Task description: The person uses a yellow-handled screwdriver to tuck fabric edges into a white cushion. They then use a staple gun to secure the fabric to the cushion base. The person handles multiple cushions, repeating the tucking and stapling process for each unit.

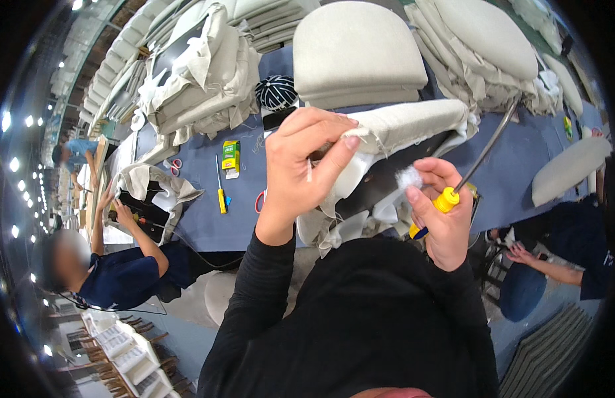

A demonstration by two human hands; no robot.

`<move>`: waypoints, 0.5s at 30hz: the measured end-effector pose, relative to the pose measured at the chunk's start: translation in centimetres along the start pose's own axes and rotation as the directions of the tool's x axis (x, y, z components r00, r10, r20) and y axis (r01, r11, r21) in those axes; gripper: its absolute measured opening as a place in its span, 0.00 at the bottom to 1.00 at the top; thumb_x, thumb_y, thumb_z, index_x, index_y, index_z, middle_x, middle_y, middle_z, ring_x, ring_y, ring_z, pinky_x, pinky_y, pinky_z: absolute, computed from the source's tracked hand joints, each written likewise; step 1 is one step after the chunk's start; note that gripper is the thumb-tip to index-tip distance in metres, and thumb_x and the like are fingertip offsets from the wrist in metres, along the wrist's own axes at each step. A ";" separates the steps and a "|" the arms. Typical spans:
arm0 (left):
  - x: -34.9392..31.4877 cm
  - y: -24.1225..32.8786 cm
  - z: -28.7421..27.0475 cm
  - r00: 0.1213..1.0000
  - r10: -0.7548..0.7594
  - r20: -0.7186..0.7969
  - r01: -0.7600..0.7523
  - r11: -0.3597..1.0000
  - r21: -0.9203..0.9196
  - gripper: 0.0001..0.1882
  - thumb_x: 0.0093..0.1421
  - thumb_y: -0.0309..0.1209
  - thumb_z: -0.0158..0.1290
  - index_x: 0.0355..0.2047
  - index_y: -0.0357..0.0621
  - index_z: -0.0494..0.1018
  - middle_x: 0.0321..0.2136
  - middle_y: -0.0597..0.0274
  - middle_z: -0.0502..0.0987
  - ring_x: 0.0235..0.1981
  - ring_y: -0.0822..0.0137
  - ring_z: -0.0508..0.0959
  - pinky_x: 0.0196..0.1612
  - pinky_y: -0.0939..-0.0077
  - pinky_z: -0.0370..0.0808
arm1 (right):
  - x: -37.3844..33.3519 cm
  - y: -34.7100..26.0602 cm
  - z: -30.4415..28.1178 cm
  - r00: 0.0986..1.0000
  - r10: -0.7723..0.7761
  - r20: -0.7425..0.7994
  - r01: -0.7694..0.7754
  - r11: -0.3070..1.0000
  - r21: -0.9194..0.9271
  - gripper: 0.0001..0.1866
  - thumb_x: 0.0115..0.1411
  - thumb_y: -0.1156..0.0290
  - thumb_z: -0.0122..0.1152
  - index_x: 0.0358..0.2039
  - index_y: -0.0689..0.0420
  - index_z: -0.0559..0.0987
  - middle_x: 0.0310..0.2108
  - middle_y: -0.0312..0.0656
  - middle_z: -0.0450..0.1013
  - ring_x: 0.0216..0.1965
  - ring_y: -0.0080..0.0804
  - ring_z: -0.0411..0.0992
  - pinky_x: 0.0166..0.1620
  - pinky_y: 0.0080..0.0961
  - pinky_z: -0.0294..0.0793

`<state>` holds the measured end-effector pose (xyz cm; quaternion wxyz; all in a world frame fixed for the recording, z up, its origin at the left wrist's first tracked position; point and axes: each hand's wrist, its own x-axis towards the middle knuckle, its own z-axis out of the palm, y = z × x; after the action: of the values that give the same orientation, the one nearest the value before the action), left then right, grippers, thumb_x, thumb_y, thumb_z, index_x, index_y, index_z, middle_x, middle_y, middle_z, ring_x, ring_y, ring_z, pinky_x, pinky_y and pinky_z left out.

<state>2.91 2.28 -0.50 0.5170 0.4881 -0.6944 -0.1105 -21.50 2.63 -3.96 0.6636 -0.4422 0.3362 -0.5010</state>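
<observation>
A cream fabric-covered seat cushion (413,123) is tipped up on the blue-grey table in front of me, its dark underside board (367,189) and loose white lining showing. My left hand (304,166) pinches the cloth at the cushion's left corner between thumb and fingers. Beside its right part, my right hand (450,229) is closed round a yellow-handled screwdriver (445,200) whose long metal shaft points up and away to the right. A tuft of white stuffing (408,178) sits between that hand's thumb and fingertips.
Finished cushions (357,50) are stacked ahead, with more piles to either side. Left on the table lie another screwdriver (222,199), a yellow-green box (231,158), scissors (175,166) and a patterned black ball-shaped thing (275,91). Co-workers sit at left (132,275) and right (573,249).
</observation>
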 end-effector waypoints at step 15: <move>-0.4 0.6 1.1 1.000 0.003 0.028 -0.001 0.998 -0.060 0.08 0.56 0.24 0.68 0.36 0.37 0.85 0.41 0.54 0.86 0.43 0.61 0.84 0.48 0.69 0.78 | 2.1 0.4 3.0 0.974 -0.079 0.211 0.115 0.980 -0.162 0.25 0.70 0.73 0.68 0.59 0.56 0.64 0.35 0.39 0.77 0.34 0.20 0.72 0.40 0.22 0.73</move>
<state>1.70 2.55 -0.82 0.5218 0.4701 -0.6984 -0.1377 -18.06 1.41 -3.19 0.6283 -0.5631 0.2867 -0.4538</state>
